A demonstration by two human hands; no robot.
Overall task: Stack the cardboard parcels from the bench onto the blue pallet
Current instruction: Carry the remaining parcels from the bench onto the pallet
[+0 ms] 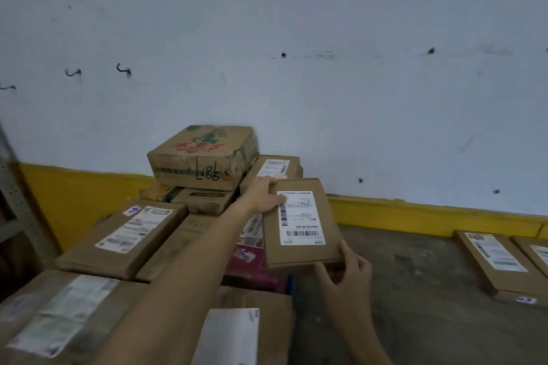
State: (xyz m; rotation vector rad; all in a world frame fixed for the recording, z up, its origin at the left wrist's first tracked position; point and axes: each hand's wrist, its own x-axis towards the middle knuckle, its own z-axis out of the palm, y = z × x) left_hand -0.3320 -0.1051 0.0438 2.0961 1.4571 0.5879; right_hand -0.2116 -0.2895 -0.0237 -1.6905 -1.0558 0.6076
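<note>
I hold a flat cardboard parcel (301,221) with a white shipping label above the right side of a pile of parcels. My left hand (262,194) grips its far left corner. My right hand (347,271) holds its near edge from below, thumb up along the right side. Under and left of it lie several stacked parcels (124,238), with a worn printed carton (204,157) on top at the back. A sliver of the blue pallet (292,286) shows at the pile's right edge.
A white wall with a yellow base band (430,215) runs behind the pile. Two flat labelled parcels (498,261) lie on the concrete floor at right. A grey metal rack post (17,201) stands at the left edge.
</note>
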